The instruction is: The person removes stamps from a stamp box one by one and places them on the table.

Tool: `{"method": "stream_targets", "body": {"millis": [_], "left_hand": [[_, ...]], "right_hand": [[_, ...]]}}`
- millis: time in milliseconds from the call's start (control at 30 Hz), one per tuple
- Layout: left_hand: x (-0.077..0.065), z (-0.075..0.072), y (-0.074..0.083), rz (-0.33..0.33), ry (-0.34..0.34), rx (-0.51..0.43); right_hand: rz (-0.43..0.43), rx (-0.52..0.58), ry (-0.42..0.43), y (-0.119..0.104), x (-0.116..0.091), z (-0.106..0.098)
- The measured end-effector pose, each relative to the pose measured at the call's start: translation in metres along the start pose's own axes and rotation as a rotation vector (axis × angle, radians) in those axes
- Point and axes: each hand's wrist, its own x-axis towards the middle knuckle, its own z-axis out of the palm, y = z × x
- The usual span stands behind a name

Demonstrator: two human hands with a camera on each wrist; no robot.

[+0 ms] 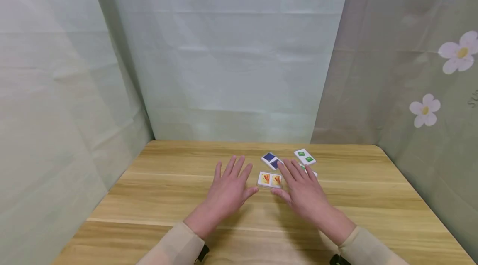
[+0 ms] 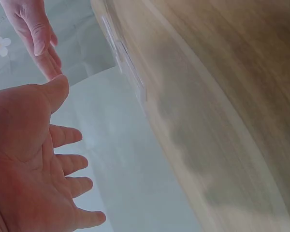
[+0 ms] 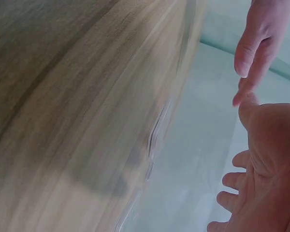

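Observation:
My left hand (image 1: 228,190) is held above the table with its fingers spread, holding nothing. The right hand (image 1: 304,190) hovers the same way, palm down, also holding nothing. Between the two hands lies a white-edged card (image 1: 269,180) with two orange-yellow pictures. Behind it is a card with two dark blue squares (image 1: 269,158), partly covered by the right fingertips in the head view. A card with two green pictures (image 1: 305,157) lies farther back, and another green-marked card (image 1: 315,172) is mostly hidden behind the right fingers. In both wrist views a gap shows between palm and tabletop.
The wooden table (image 1: 149,198) has a straight back edge. Pale cloth (image 1: 231,61) hangs behind it, with more cloth on the left (image 1: 59,90) and flower-printed cloth on the right (image 1: 396,69).

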Motion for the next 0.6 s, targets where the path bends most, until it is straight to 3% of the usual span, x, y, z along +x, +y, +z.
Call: {"method": "stream_targets", "body": {"millis": [600], "left_hand": [[0.009, 0.000, 0.007, -0.021, -0.036, -0.047]], "right_hand": [[-0.001, 0.002, 0.014, 0.011, -0.001, 0.003]]}}
